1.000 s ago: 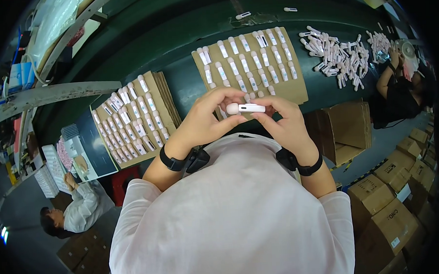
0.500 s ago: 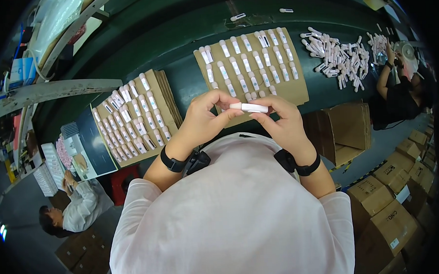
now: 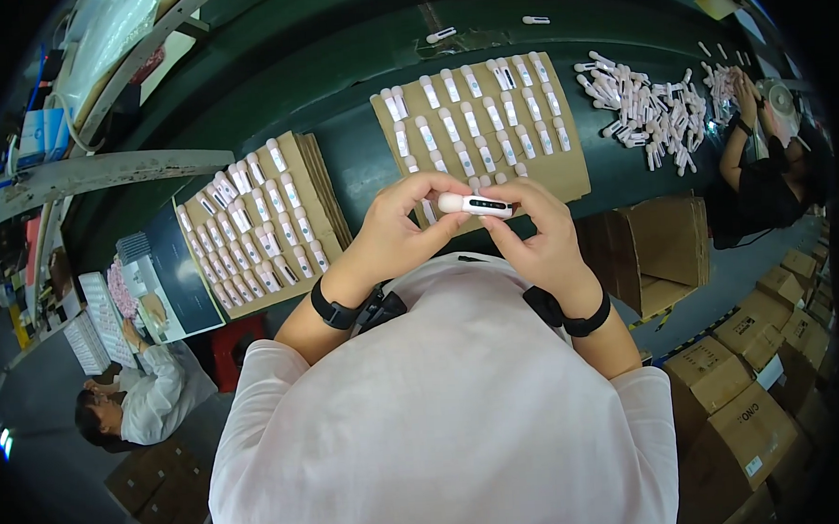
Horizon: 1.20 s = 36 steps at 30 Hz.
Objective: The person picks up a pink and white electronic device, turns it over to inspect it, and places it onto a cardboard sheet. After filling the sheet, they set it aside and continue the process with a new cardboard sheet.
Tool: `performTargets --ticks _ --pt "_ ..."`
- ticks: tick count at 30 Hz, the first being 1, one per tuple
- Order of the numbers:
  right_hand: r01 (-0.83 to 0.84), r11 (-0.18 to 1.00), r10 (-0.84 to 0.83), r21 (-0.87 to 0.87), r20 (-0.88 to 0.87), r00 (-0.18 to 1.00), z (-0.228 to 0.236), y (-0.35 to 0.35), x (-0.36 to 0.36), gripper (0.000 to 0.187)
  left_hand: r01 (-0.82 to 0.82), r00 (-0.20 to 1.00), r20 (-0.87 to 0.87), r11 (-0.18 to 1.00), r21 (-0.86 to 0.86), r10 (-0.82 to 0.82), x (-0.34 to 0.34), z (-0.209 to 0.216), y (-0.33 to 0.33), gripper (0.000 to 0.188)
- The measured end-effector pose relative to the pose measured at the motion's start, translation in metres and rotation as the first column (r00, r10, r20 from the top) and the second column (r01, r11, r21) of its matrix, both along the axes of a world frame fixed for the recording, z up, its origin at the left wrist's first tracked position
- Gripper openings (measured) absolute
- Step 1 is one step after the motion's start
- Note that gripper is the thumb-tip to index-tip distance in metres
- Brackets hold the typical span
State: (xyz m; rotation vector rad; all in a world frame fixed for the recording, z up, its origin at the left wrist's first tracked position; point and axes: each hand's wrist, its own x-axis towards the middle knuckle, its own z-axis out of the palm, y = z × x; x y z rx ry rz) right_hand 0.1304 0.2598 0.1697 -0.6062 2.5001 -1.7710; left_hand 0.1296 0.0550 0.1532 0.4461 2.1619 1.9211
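Both my hands hold one small pale-pink wand-shaped device [image 3: 482, 206] in front of my chest. It has a rounded head at its left end and a black strip along the side now turned up. My left hand [image 3: 401, 227] pinches around the head. My right hand [image 3: 543, 230] grips the other end between thumb and fingers. Just beyond my hands lies a cardboard sheet [image 3: 573, 166] with rows of similar devices, their heads pointing away from me. My hands cover part of its near edge.
Left of me a stack of cardboard sheets [image 3: 318, 187] carries more devices in rows. A loose heap of devices [image 3: 642, 107] lies right on the green table [image 3: 359, 162]. An open carton [image 3: 662, 251] stands at my right. Co-workers sit left [image 3: 159, 400] and right [image 3: 772, 181].
The device has been turned in my fingers, so its black strip now shows where a plain white side was. My hands have barely shifted otherwise.
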Motion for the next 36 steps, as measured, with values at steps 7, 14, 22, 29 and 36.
performTargets --ticks 7,14,22,29,36 --pt "-0.003 1.0 0.003 -0.005 -0.049 0.999 -0.001 0.001 -0.001 0.025 0.006 1.0 0.023 1.0 -0.024 -0.006 0.001 0.001 0.002 0.025" --pt "-0.006 1.0 0.007 0.001 -0.144 0.99 -0.005 0.002 -0.002 0.026 0.022 0.999 -0.04 1.0 0.009 -0.022 -0.002 0.003 0.004 0.025" --pt "-0.004 1.0 0.007 0.029 -0.083 0.997 -0.002 0.003 -0.002 0.027 -0.03 0.991 -0.132 1.0 0.004 0.031 -0.009 -0.011 -0.001 0.024" --pt "-0.069 0.979 0.042 0.19 0.144 0.989 -0.015 0.009 0.001 0.022 0.064 0.978 -0.191 0.992 -0.111 -0.084 -0.014 -0.009 0.007 0.019" --pt "0.205 0.888 -0.342 0.412 0.293 0.893 -0.112 0.059 -0.006 0.018 -0.138 0.988 -0.091 0.966 -0.218 0.121 -0.034 -0.055 -0.017 0.016"
